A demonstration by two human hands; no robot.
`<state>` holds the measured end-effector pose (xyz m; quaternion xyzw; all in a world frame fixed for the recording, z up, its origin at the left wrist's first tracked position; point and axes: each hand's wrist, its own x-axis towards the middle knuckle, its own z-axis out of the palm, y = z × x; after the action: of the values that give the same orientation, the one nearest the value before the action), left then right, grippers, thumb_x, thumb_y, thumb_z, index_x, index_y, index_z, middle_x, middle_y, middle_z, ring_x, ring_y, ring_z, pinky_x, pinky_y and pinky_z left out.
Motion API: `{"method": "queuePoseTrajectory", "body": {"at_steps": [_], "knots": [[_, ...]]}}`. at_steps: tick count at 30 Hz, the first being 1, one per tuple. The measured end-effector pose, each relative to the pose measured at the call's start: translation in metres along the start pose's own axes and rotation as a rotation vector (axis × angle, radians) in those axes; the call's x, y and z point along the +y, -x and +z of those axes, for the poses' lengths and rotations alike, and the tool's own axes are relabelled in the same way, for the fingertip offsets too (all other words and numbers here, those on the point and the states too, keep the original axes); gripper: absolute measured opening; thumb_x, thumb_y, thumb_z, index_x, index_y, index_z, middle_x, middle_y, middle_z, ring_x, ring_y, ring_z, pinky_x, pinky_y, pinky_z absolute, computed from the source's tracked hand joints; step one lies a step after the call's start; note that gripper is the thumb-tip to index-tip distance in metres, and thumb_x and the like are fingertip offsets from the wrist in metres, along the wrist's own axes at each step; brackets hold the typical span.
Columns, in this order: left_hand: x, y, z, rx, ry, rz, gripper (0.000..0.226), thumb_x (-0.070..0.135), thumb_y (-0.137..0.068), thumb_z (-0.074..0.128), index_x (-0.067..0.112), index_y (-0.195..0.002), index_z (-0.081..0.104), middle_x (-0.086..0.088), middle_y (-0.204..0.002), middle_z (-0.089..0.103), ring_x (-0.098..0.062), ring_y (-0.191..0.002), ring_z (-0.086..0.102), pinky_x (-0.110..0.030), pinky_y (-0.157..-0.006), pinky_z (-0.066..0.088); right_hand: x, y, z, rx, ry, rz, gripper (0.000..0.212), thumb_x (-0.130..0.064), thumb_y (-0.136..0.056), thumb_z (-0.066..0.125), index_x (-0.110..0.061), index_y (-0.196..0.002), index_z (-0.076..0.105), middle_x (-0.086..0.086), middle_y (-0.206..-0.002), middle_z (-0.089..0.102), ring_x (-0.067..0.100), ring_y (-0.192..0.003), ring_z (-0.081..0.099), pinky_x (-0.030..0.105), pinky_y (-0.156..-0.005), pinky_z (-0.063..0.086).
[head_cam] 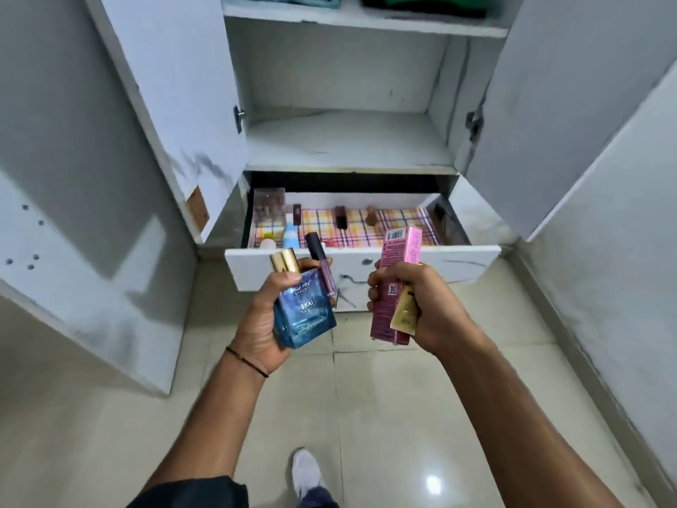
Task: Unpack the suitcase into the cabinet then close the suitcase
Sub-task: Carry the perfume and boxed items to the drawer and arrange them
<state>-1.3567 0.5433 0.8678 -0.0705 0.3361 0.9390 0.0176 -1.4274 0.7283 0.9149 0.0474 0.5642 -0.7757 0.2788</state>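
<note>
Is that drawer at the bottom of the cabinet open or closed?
Open. The drawer is pulled well out from the cabinet, and its checked lining and small cosmetics show inside.

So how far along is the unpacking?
Partway. Folded clothes sit on the top shelf, small cosmetics in the open drawer. The left hand holds a perfume bottle and lip gloss, the right hand a pink box and gold pack. Closing the suitcase, unseen, remains.

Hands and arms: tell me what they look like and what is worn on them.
The left hand and right hand are bare, with no gloves. The forearms are uncovered too. A thin dark cord bracelet circles the left wrist. What seems a dark sleeve shows high on the left arm.
</note>
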Motion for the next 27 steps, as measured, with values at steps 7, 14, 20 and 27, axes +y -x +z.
{"method": "queuePoseTrajectory", "body": {"at_steps": [7, 14, 20, 27], "knots": [[0.035, -0.145, -0.018, 0.131, -0.101, -0.056, 0.040, 0.024, -0.073, 0.074, 0.013, -0.110, 0.066, -0.012, -0.108, 0.069, -0.032, -0.099, 0.063, -0.046, -0.091, 0.052, -0.057, -0.138, -0.017, 0.018, -0.027, 0.035, 0.016, 0.001, -0.085, 0.057, -0.001, -0.101, 0.055, 0.011, -0.076, 0.063, 0.022, -0.061, 0.059, 0.038, -0.068, 0.053], [0.045, -0.262, -0.038, 0.352, -0.209, -0.069, 0.018, 0.021, -0.086, 0.061, 0.015, -0.099, 0.072, -0.010, -0.095, 0.072, -0.028, -0.083, 0.068, -0.047, -0.081, 0.055, -0.089, -0.284, -0.040, -0.034, -0.155, 0.165, 0.011, 0.000, -0.082, 0.056, -0.003, -0.093, 0.057, 0.013, -0.075, 0.061, 0.024, -0.062, 0.056, 0.039, -0.067, 0.047], [0.036, -0.334, -0.053, 0.533, -0.277, -0.145, 0.015, 0.018, -0.090, 0.058, 0.014, -0.099, 0.069, -0.012, -0.088, 0.067, -0.027, -0.074, 0.064, -0.037, -0.060, 0.058, -0.079, -0.366, -0.064, -0.067, -0.213, 0.368, 0.007, 0.000, -0.085, 0.052, -0.004, -0.088, 0.056, 0.013, -0.073, 0.061, 0.025, -0.063, 0.054, 0.039, -0.067, 0.047], [0.023, -0.388, -0.082, 0.657, -0.536, -0.308, 0.049, 0.043, -0.055, 0.078, 0.013, -0.093, 0.070, -0.013, -0.082, 0.069, -0.028, -0.067, 0.066, -0.032, -0.065, 0.055, -0.063, -0.416, -0.080, 0.030, -0.171, 0.483, 0.006, -0.001, -0.086, 0.053, -0.006, -0.085, 0.056, 0.012, -0.074, 0.060, 0.025, -0.063, 0.055, 0.039, -0.068, 0.048]]}}
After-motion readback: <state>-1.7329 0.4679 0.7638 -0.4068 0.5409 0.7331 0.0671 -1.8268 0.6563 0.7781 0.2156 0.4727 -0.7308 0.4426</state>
